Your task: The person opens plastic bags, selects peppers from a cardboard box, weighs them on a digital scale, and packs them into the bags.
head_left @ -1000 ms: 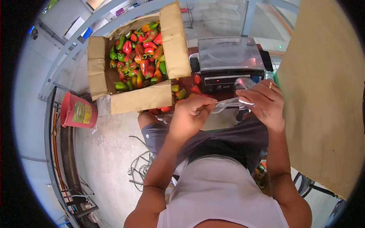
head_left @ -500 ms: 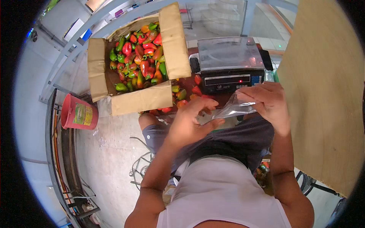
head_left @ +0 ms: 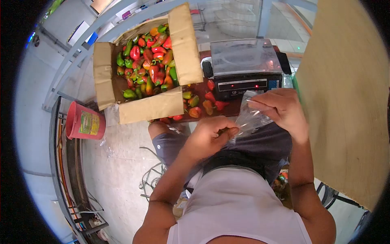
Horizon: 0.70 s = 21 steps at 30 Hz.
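A clear plastic bag (head_left: 252,117) is stretched between my two hands above my lap. My left hand (head_left: 209,136) pinches its lower left end between thumb and fingers. The upper right edge of the bag is gripped by my right hand (head_left: 282,110), fingers bent against the thumb. Just beyond my hands stands a digital scale (head_left: 248,61) with a bare metal platform and red lights on its display. Several loose peppers (head_left: 195,112) lie on the dark red tabletop (head_left: 199,89) left of the scale.
An open cardboard box (head_left: 152,106) full of red, green and orange peppers (head_left: 154,73) stands at the back left. A red bucket (head_left: 87,122) sits on the floor at left, near green straps (head_left: 148,179). A wooden panel (head_left: 345,101) rises on the right.
My left hand has closed from a spread pose into a pinch on the bag. The bag is now pulled taut and more spread out between both hands.
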Motion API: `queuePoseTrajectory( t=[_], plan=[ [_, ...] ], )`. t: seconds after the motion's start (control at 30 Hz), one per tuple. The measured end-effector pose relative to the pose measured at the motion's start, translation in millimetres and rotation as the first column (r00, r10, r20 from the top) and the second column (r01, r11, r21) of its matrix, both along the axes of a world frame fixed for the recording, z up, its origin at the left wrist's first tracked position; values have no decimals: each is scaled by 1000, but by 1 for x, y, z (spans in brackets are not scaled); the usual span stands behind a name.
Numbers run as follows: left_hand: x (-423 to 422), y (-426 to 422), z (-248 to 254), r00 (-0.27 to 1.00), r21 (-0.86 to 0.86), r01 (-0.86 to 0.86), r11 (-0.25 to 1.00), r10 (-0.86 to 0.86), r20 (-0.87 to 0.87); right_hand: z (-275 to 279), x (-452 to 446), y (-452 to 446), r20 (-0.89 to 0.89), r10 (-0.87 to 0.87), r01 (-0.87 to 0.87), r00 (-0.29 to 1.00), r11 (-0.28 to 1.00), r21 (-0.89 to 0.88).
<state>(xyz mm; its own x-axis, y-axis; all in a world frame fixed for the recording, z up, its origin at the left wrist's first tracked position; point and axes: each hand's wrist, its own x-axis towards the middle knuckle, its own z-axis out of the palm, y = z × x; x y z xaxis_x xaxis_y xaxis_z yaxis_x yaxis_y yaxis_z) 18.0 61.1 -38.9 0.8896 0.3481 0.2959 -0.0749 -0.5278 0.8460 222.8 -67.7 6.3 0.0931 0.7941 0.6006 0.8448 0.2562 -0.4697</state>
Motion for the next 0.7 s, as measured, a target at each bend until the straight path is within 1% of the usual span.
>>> queuePoseTrajectory(
  t=[0.03, 0.13, 0.23, 0.33, 0.43, 0.53, 0.63, 0.7],
  plan=[
    [0, -2, -2, 996, -49, 3, 999, 2, 90, -2, -1, 0, -15, 4, -4, 1000, 1000, -9],
    [-8, 1, 2, 996, -25, 7, 1000, -9, -85, -6, 0, -2, -43, 25, -28, 999, 997, -75],
    [-2, -5, -4, 998, -169, 55, 984, -47, 52, -8, 1, -1, -27, 24, -26, 999, 995, -99],
    [-11, 4, 0, 987, -172, 50, 984, -75, -142, -16, 1, -1, -111, 22, -38, 994, 990, -139],
    [-7, -4, -10, 996, -352, 76, 933, -90, -25, -22, 1, 2, -164, 36, -47, 986, 997, -65],
    [-19, 5, -13, 984, -260, -16, 965, -31, -176, -26, -4, 1, -195, 17, -35, 981, 996, -88],
    [-14, -8, -19, 993, -447, 75, 891, -110, -52, -31, 0, 1, -116, -27, 1, 993, 977, -215],
    [-21, -1, -10, 966, -488, 27, 872, -147, -211, -33, 1, 4, -139, -8, -18, 990, 982, -189]
  ],
)
